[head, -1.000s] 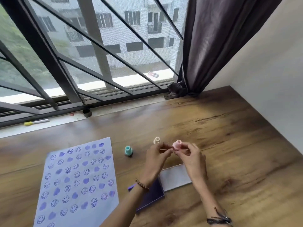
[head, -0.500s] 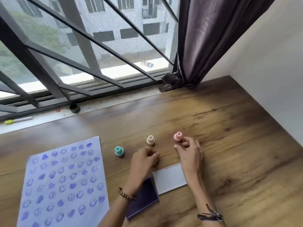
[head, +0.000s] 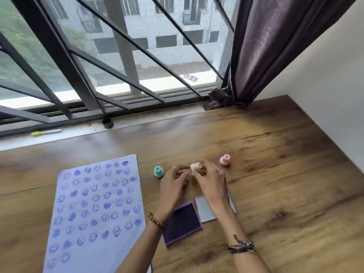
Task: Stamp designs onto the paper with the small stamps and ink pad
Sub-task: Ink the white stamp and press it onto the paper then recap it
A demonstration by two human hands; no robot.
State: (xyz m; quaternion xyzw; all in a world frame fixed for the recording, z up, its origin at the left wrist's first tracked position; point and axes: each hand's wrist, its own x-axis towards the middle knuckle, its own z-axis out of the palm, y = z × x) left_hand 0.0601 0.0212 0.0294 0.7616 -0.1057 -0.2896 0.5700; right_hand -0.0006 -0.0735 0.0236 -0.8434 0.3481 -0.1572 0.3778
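Note:
A pale blue paper [head: 98, 209] covered with purple smiley and heart prints lies at the left of the wooden table. The purple ink pad [head: 182, 223] sits open in front of me, its grey lid [head: 204, 208] beside it. A teal stamp [head: 158, 171] stands upright to the left of my hands, and a pink stamp [head: 224, 160] stands to their right. My right hand [head: 210, 182] holds the beige stamp [head: 196, 167] tilted, just above the table. My left hand [head: 173, 182] is close against it, fingers curled; I cannot tell whether it touches the stamp.
A window with dark metal bars runs along the table's far edge. On its sill lie a yellow-capped marker [head: 46, 132] and a small black cap [head: 108, 123]. A dark curtain [head: 266, 46] hangs at the back right, and a white wall [head: 325, 95] borders the table's right side.
The pink stamp was set down upright on the right. My right hand moved left and picked up the beige stamp, which now tilts in its fingers. The camera view shifted slightly.

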